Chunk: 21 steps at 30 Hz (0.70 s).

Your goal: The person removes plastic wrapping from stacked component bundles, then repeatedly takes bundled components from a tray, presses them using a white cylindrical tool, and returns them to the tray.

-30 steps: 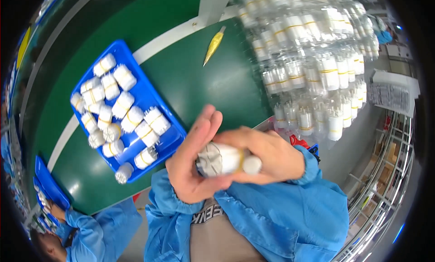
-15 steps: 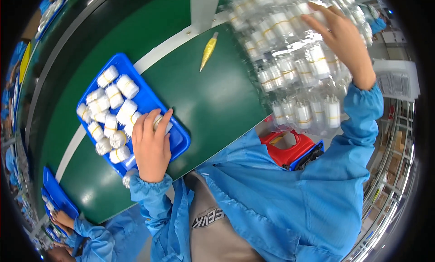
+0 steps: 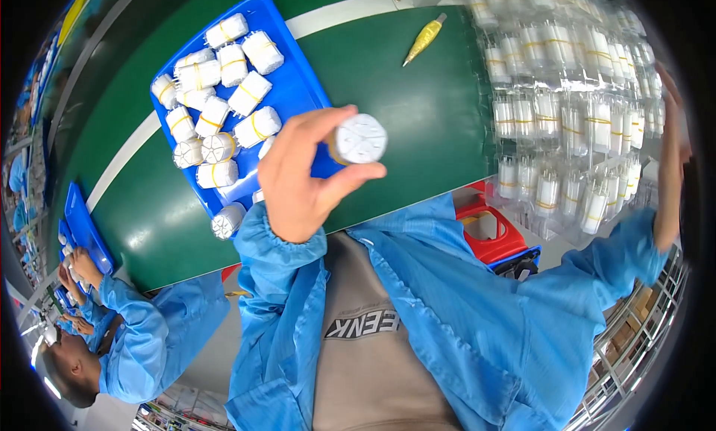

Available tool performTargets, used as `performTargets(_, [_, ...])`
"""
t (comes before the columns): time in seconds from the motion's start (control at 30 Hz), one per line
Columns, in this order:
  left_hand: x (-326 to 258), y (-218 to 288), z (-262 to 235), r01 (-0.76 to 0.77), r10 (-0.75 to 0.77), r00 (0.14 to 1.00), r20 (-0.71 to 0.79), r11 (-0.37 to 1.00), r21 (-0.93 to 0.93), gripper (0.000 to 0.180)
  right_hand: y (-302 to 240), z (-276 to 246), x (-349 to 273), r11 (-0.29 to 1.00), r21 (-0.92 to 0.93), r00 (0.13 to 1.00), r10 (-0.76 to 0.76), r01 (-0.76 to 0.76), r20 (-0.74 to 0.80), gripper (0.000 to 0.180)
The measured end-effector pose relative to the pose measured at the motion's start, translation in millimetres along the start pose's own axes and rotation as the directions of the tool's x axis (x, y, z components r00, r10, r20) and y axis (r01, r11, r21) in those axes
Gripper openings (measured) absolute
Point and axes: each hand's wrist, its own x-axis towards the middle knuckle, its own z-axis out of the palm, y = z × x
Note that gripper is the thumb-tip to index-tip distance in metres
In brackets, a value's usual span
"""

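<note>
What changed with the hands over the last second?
The hands parted. The left hand went down to the blue tray and now holds up a white bundle end-on. The right hand let go and reached out to the clear packs. The yellow tool hasn't moved on the belt.

White bundles (image 3: 224,118), blue tray (image 3: 298,88), green belt (image 3: 403,110).
</note>
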Motion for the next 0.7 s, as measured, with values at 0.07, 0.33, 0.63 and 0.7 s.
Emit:
performTargets(0.07, [-3, -2, 13, -0.015, 0.017, 1.000, 0.023, 0.997, -0.072, 0.062, -70, -42, -52, 0.908, 0.248, 0.936, 0.353, -0.338, -0.015, 0.038])
performTargets(0.33, [4, -6, 38, -0.036, 0.003, 0.955, 0.295, 0.994, 0.108, 0.053, -196, 75, -52, 0.319, 0.947, 0.996, 0.054, 0.050, -0.071, 0.043])
performTargets(0.63, [-12, -14, 57, -0.025, 0.053, 0.954, 0.296, 0.995, -0.097, 0.062, -215, 162, -58, -0.262, 0.951, 0.887, 0.460, 0.163, -0.025, 0.040])
performTargets(0.7, [-13, -17, 61, -0.033, 0.082, 0.936, 0.343, 0.988, -0.148, 0.069, -217, 171, -56, -0.336, 0.916, 0.882, 0.469, 0.218, -0.037, 0.039])
